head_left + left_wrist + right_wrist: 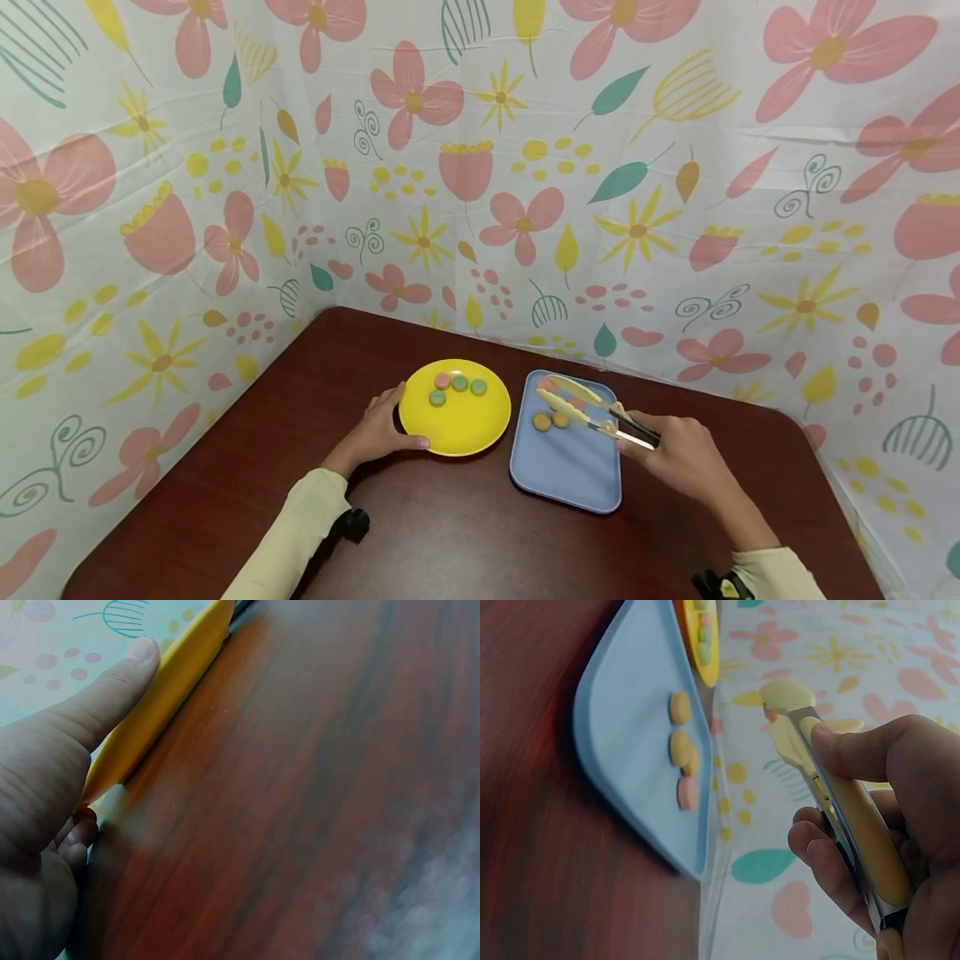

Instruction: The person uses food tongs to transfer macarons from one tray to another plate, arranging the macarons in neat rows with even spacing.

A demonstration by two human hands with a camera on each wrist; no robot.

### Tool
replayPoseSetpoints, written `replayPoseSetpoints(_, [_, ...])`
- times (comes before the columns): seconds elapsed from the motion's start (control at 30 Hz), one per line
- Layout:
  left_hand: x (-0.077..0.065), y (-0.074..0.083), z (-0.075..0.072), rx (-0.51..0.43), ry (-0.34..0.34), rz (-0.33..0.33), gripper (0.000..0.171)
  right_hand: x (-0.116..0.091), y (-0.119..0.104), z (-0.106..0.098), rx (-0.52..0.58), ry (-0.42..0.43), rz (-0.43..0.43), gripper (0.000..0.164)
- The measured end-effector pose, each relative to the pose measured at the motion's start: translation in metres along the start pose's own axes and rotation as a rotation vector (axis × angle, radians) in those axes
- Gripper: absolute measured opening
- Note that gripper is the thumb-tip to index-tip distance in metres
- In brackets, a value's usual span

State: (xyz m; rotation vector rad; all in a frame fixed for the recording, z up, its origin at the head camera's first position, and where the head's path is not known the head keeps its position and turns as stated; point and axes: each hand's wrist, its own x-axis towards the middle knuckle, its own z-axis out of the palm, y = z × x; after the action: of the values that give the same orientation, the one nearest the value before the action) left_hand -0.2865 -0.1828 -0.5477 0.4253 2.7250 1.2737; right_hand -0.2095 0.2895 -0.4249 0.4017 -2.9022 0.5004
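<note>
My left hand [386,429] holds the rim of a round yellow plate [457,433], thumb along the near edge; the left wrist view shows its fingertips below the rim. Three green macarons [460,383] and a pink macaron [442,381] sit toward the plate's far side. In my right hand [678,454] are cream-tipped tongs [611,427], gripped by their handles above a blue tray [562,475]. A bit of pink shows between the tong tips, mostly hidden. Yellow macarons [679,708] and a pink macaron [687,793] lie on the tray.
A dark brown wooden table [450,533] carries the plate and the tray, side by side with a narrow gap. Behind the table hangs a white floral cloth [480,208], close to its far edge.
</note>
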Motion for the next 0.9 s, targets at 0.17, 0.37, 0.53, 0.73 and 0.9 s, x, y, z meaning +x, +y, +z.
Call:
replayPoseSetpoints(0.17, [-0.001,0.002,-0.001,-0.010,0.002,0.002,0.129,0.010,-0.012,0.005,0.028,-0.011,-0.022,0.058])
replayPoseSetpoints(0.37, [0.000,0.000,0.000,-0.008,-0.002,0.005,0.129,0.021,-0.024,0.017,0.048,-0.032,-0.053,0.057])
replayPoseSetpoints(0.53, [0.001,-0.001,0.000,-0.008,0.000,0.002,0.129,0.029,-0.032,0.025,0.054,-0.054,-0.057,0.060])
replayPoseSetpoints(0.73, [0.001,0.000,0.000,-0.010,0.001,0.002,0.129,0.037,-0.042,0.035,0.090,-0.041,-0.093,0.059])
replayPoseSetpoints(0.9, [0.001,0.000,0.000,-0.017,0.007,0.001,0.129,0.043,-0.049,0.046,0.103,-0.030,-0.139,0.054])
